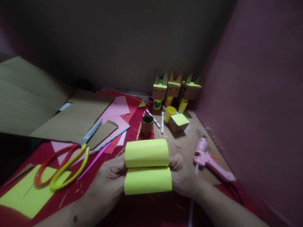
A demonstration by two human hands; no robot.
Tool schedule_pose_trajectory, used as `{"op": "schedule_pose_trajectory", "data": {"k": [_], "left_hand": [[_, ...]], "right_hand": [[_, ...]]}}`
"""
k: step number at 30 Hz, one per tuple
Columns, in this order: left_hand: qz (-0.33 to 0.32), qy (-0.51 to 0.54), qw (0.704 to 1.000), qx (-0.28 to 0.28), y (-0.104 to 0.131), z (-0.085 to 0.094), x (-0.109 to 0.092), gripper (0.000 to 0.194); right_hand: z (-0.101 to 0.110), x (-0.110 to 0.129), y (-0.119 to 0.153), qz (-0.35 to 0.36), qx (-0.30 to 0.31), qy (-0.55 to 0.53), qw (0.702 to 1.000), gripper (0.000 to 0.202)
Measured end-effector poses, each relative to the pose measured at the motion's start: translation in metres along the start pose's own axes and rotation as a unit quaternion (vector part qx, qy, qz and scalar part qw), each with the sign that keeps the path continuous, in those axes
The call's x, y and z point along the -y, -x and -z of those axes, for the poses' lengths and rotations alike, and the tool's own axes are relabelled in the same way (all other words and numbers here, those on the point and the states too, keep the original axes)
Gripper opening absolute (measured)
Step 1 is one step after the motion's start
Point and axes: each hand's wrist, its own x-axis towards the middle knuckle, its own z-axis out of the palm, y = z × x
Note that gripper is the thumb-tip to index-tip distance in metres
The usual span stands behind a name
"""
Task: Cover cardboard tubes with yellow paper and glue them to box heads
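A bright yellow paper piece [147, 154], with both halves curved and a crease between them, is held up at the lower middle. My left hand [111, 176] grips its left edge and my right hand [181, 173] grips its right edge, fingers closed and partly hidden by the paper. Just beyond it stands a brown cardboard tube [147, 125]. Behind and to the right are a yellow paper cup shape [169, 114] and a small cardboard box with a yellow top [179, 121].
Large scissors [81, 148] lie at left over yellow paper [28, 192] and cardboard [73, 116]. A pink glue gun [213, 164] rests on the right. Three box-headed figures [159, 91] stand at the back, with white sticks [162, 122] before them. A wall [258, 104] rises at right.
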Motion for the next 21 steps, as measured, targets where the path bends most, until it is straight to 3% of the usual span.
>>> {"op": "schedule_pose_trajectory", "data": {"k": [6,14,21], "left_hand": [[0.01,0.006,1.0,-0.01,-0.001,0.0,0.001,0.03],[-0.06,-0.114,0.991,-0.037,-0.001,-0.006,-0.009,0.02],[-0.031,-0.12,0.992,-0.025,-0.001,0.004,-0.021,0.039]], "right_hand": [[-0.003,0.001,-0.001,-0.025,-0.006,-0.02,0.999,0.038],[-0.006,0.007,-0.002,-0.016,-0.007,-0.015,1.0,0.041],[-0.002,0.006,-0.002,-0.03,-0.031,-0.053,0.998,0.031]]}}
